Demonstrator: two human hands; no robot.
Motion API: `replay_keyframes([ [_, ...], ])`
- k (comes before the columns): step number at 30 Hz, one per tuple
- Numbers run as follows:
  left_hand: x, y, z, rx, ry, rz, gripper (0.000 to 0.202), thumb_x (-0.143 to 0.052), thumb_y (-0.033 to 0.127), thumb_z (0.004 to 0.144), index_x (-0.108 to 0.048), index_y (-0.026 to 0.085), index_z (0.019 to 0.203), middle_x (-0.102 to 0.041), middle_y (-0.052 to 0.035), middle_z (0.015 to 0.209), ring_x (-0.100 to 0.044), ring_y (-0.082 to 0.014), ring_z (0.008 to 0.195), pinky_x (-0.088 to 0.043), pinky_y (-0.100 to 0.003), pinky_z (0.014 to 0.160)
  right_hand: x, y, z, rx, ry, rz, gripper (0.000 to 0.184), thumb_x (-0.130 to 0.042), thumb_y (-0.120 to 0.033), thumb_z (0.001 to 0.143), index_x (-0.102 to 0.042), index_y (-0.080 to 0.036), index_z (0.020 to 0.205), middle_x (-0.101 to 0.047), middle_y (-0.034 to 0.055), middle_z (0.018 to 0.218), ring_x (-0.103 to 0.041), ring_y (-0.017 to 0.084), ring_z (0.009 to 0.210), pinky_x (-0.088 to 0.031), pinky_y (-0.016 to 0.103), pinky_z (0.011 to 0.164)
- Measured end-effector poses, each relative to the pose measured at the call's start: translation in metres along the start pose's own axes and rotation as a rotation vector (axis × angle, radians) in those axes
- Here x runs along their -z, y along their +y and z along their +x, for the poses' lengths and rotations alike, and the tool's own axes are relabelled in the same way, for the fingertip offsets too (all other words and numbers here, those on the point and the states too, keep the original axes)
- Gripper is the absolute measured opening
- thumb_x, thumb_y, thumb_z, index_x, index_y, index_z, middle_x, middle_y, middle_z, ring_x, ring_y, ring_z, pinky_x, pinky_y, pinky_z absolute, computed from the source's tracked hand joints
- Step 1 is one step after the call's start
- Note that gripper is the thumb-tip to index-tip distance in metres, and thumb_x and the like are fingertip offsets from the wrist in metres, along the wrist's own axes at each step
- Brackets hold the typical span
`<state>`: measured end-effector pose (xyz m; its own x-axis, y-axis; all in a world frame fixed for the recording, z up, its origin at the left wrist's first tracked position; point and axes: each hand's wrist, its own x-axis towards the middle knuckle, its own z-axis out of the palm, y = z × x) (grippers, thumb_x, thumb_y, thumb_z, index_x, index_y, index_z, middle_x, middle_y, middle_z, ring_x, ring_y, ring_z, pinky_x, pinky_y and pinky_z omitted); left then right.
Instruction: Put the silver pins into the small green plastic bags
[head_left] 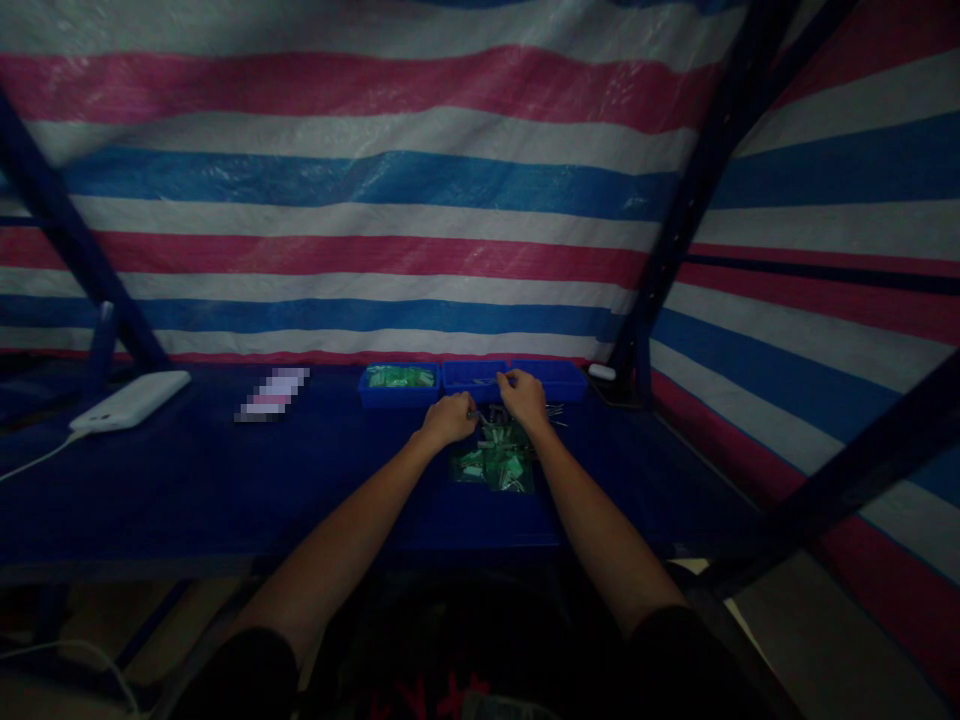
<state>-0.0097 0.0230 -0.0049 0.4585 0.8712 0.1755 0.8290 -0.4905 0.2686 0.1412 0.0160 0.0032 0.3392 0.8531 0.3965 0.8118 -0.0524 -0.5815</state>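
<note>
My left hand (448, 417) is curled into a loose fist at the far middle of the dark blue bench (225, 480), gripping something small that I cannot make out. My right hand (523, 397) sits beside it, fingers pinched over small grey metal parts (555, 410) at the edge of a blue tray (547, 378). Just in front of both hands lies a heap of small green parts (496, 467) in a clear bag or on the bench. The light is dim and the small parts are hard to tell apart.
Three blue trays stand in a row at the back; the left one (397, 385) holds green parts, the middle one (472, 376) looks dark inside. A white power bank (131, 400) with a cable lies far left. Dark metal frame posts (675, 230) rise at the right.
</note>
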Motion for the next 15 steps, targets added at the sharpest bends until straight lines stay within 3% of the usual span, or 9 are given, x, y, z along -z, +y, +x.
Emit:
replay_keyframes([
  [4,0.0011,0.0007,0.0013,0.038,-0.014,-0.079,0.024,-0.048,0.029,0.076,-0.060,0.020,0.094,-0.068,-0.0059,0.091,-0.062,-0.0201,0.088,-0.046,-0.028,0.074,0.0009,-0.0039,-0.0009,0.021,-0.010,0.014,0.034,-0.041,-0.042,0.083,-0.066,-0.020,0.089,-0.068,0.0064,0.083,-0.062,0.018,0.082,-0.042,0.025,0.071],
  [10,0.0078,-0.0020,-0.0020,0.151,-0.010,-0.026,0.022,-0.049,0.025,0.074,-0.065,0.022,0.088,-0.068,-0.0079,0.094,-0.063,-0.0218,0.087,-0.047,-0.030,0.074,0.0006,-0.0052,-0.0013,0.035,-0.018,0.029,0.033,-0.041,-0.041,0.083,-0.066,-0.020,0.089,-0.068,0.0059,0.083,-0.061,0.017,0.081,-0.041,0.024,0.071],
  [15,0.0070,-0.0072,0.0009,0.141,-0.003,0.039,0.024,-0.045,0.026,0.075,-0.066,0.022,0.086,-0.068,-0.0099,0.092,-0.063,-0.0250,0.088,-0.047,-0.034,0.075,-0.0015,-0.0040,-0.0011,0.053,-0.018,0.042,0.033,-0.041,-0.042,0.082,-0.065,-0.021,0.088,-0.068,0.0053,0.082,-0.061,0.017,0.079,-0.041,0.024,0.069],
])
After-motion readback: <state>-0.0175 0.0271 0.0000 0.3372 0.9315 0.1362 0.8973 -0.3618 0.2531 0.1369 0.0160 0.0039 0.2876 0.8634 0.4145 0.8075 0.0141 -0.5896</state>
